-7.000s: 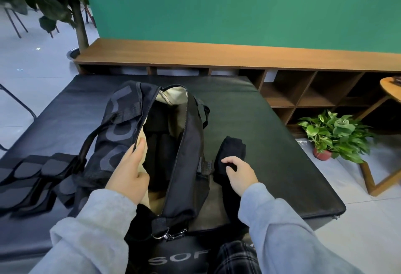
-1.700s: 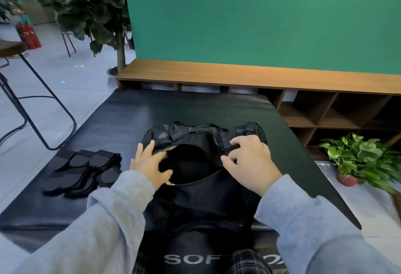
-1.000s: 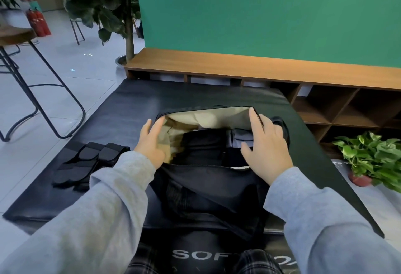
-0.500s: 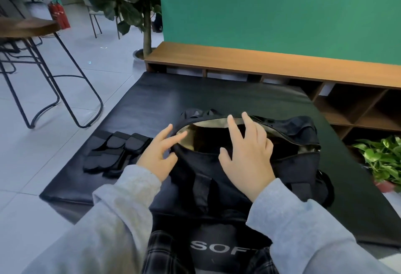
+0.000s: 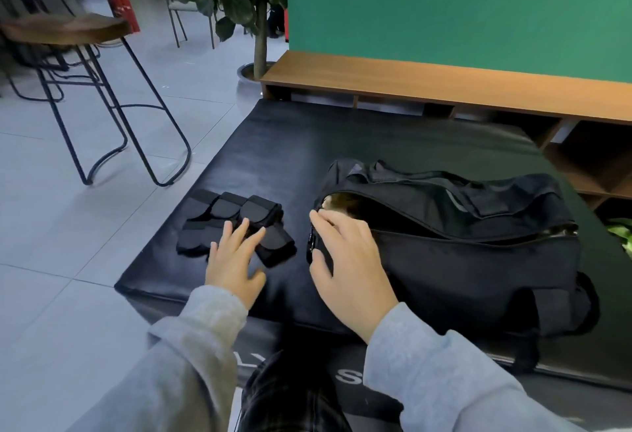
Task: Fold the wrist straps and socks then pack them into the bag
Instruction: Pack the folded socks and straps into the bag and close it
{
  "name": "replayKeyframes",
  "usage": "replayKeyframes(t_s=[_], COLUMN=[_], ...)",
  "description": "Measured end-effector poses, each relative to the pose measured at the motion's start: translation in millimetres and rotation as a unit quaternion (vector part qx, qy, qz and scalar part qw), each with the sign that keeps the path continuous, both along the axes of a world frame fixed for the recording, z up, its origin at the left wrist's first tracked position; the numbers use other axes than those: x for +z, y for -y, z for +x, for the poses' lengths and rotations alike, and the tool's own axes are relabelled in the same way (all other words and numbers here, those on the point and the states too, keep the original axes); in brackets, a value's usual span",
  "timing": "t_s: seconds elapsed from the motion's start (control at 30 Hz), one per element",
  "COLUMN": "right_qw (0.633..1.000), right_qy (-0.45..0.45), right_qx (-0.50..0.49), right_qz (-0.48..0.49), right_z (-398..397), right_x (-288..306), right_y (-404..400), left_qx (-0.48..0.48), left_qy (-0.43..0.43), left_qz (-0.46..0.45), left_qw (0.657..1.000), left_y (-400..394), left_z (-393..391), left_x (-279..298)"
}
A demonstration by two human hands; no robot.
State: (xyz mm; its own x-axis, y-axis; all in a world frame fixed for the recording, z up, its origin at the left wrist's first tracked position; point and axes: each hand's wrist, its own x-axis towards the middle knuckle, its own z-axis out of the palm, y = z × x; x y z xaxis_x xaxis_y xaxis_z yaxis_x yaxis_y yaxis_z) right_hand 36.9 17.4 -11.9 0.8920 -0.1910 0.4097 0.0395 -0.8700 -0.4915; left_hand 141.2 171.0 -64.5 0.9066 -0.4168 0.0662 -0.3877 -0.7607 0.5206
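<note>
A black duffel bag (image 5: 461,260) lies on its side on the black mat (image 5: 273,158), its zip gaping to show a beige lining. My right hand (image 5: 349,260) rests with spread fingers on the bag's left end, by the zip. Left of the bag lies a pile of black wrist straps (image 5: 229,219). My left hand (image 5: 234,257) reaches over that pile with straight fingers, its fingertips touching the straps. No socks are in sight outside the bag.
A low wooden shelf unit (image 5: 444,89) runs along the green wall behind the mat. A bar stool (image 5: 78,42) with black metal legs stands on the tiled floor at left, a potted tree (image 5: 256,21) behind it. A green plant (image 5: 620,233) peeks at the right edge.
My left hand left the bag's opening and moved left onto the wrist straps. My right hand slid to the bag's left end. The view swung left.
</note>
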Motion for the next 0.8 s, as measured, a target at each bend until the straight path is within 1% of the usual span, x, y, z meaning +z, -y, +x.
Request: replayKeyframes(t_s=[0.07, 0.13, 0.17, 0.27, 0.33, 0.4, 0.5, 0.63, 0.7, 0.8], right_qw=[0.998, 0.994, 0.991, 0.978, 0.967, 0.958, 0.949, 0.938, 0.935, 0.938], right_qy=[-0.021, -0.067, -0.091, -0.180, -0.233, -0.267, -0.297, -0.333, -0.342, -0.340], right_qx=[0.045, 0.076, 0.084, 0.090, 0.093, 0.098, 0.106, 0.094, 0.087, 0.066], right_qz=[0.023, 0.045, 0.055, 0.060, 0.046, 0.040, 0.030, -0.010, -0.013, -0.016], right_z=[4, 8, 11, 21, 30, 39, 52, 68, 73, 77], right_x=[-5, -12, -16, -29, -37, -43, -49, -55, -57, -60], right_y=[-8, -15, -19, -24, -26, -28, -34, -36, -36, -39], left_qx=[0.010, 0.007, 0.007, 0.026, 0.038, 0.042, 0.031, 0.025, 0.030, 0.065], left_qy=[-0.009, -0.006, 0.002, 0.016, 0.006, -0.012, -0.025, -0.031, -0.023, -0.002], left_qz=[0.032, 0.070, 0.081, 0.073, 0.083, 0.104, 0.107, 0.055, 0.062, 0.098], left_qw=[0.999, 0.998, 0.997, 0.997, 0.996, 0.994, 0.993, 0.998, 0.997, 0.993], left_y=[-3, -4, -5, -9, -11, -13, -16, -21, -21, -19], left_z=[4, 5, 5, 9, 14, 18, 21, 23, 26, 33], left_x=[-4, -7, -8, -13, -15, -17, -21, -25, -24, -21])
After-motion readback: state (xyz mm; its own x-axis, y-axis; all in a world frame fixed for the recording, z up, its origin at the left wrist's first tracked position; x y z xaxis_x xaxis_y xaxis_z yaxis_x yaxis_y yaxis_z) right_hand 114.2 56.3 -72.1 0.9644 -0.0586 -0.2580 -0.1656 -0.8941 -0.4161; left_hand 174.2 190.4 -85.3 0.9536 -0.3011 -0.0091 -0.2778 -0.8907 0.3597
